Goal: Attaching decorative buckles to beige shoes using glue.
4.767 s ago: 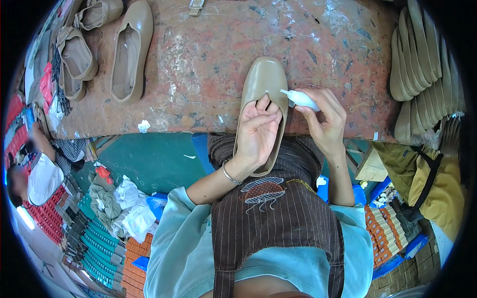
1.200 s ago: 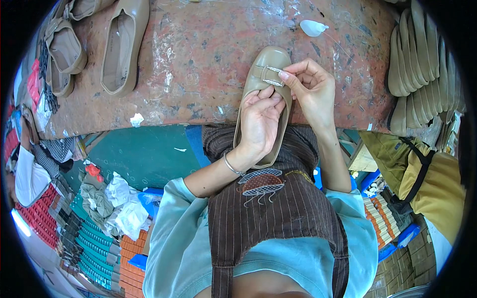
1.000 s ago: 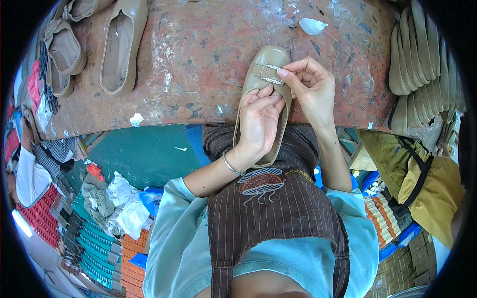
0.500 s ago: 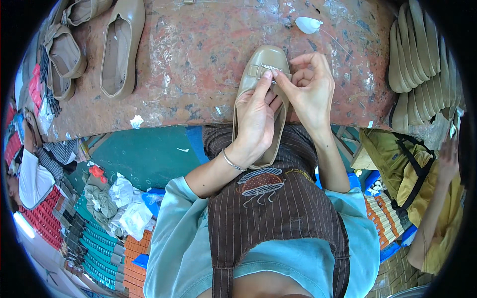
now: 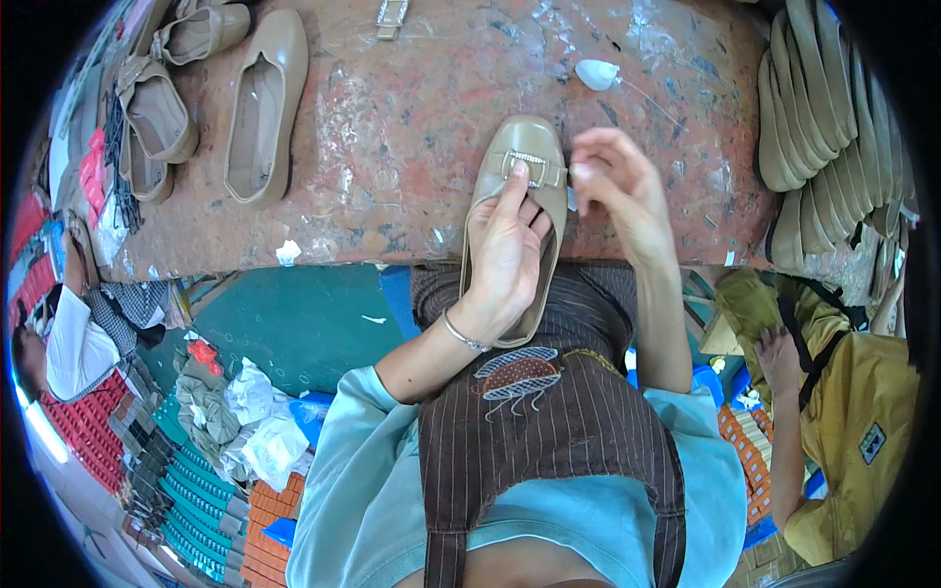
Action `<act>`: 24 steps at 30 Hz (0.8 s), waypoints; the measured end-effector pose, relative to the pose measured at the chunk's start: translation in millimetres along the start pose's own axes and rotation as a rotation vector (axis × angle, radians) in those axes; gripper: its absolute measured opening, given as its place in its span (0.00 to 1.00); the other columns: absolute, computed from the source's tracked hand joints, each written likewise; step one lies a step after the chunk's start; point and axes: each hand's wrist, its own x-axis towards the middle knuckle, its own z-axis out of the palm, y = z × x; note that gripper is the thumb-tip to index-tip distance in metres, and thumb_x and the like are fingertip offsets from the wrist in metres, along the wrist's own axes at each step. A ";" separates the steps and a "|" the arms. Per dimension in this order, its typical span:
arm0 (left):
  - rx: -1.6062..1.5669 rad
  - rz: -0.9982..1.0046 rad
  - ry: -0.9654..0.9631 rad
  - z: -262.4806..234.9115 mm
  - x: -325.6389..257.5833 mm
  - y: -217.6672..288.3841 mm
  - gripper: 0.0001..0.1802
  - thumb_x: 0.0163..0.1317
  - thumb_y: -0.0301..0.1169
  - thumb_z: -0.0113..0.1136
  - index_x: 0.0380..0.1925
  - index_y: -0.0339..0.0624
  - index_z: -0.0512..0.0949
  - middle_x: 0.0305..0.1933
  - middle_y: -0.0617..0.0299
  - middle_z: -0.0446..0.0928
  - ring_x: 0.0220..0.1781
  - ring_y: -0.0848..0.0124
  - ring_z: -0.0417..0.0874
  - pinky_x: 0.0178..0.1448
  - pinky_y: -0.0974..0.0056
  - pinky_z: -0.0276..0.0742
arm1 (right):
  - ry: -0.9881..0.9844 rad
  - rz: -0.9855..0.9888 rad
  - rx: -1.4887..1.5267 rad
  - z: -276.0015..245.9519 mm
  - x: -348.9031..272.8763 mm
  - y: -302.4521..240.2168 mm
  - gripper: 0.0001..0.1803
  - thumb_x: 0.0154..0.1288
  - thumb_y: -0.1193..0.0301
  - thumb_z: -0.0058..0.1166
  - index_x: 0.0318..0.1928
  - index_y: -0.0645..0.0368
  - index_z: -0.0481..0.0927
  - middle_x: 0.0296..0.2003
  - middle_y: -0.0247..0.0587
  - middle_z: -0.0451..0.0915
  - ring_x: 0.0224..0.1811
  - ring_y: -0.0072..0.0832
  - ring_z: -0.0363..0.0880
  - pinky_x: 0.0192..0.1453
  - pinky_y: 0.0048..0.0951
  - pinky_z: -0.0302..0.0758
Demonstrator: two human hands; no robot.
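A beige flat shoe (image 5: 510, 167) lies toe away from me, half on the worn reddish table (image 5: 412, 127), half over my lap. A small rectangular sparkly buckle (image 5: 534, 162) sits across its toe. My left hand (image 5: 505, 260) grips the shoe from above, with a fingertip pressing the buckle. My right hand (image 5: 618, 191) hovers just right of the toe, fingers loosely curled, holding nothing that I can see. A white glue tube (image 5: 596, 73) lies on the table beyond the shoe.
A matching beige shoe (image 5: 265, 103) and strapped shoes (image 5: 162, 113) lie at the table's left. A metal buckle (image 5: 390, 18) rests at the far edge. Stacked beige soles (image 5: 823, 108) line the right. A person in yellow (image 5: 843, 412) sits to my right.
The glue tube has left my right hand and lies on the table. The buckle has been set on the toe; my right hand has now drawn off it while the left presses.
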 end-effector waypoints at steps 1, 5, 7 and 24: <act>-0.011 -0.009 0.010 2.5 -1.6 3.4 0.18 0.72 0.38 0.59 0.56 0.40 0.74 0.54 0.60 0.79 0.57 0.70 0.80 0.64 0.60 0.76 | 0.035 0.010 0.054 -9.1 -0.9 -2.9 0.15 0.66 0.78 0.61 0.52 0.59 0.78 0.39 0.30 0.77 0.37 0.14 0.75 0.36 0.16 0.72; 0.013 -0.161 -0.089 4.6 -17.4 31.4 0.17 0.72 0.37 0.59 0.56 0.44 0.74 0.51 0.63 0.81 0.54 0.69 0.82 0.61 0.59 0.79 | 0.408 -0.263 -0.293 -29.0 18.2 -3.6 0.12 0.68 0.77 0.59 0.51 0.61 0.79 0.40 0.31 0.79 0.40 0.15 0.75 0.35 0.17 0.73; -0.117 -0.077 -0.261 -3.4 -32.5 59.4 0.14 0.71 0.34 0.59 0.54 0.44 0.76 0.50 0.64 0.82 0.54 0.69 0.82 0.59 0.60 0.79 | 0.441 -0.306 -0.322 -31.9 32.1 -2.4 0.13 0.68 0.77 0.59 0.52 0.61 0.79 0.41 0.32 0.79 0.40 0.17 0.76 0.40 0.20 0.75; 1.308 0.947 0.265 -22.0 44.3 334.2 0.24 0.64 0.43 0.68 0.51 0.37 0.80 0.47 0.57 0.79 0.46 0.68 0.80 0.49 0.63 0.77 | 0.462 -0.446 -0.843 -10.9 72.5 4.3 0.15 0.58 0.66 0.69 0.47 0.52 0.86 0.47 0.36 0.83 0.55 0.36 0.75 0.63 0.39 0.63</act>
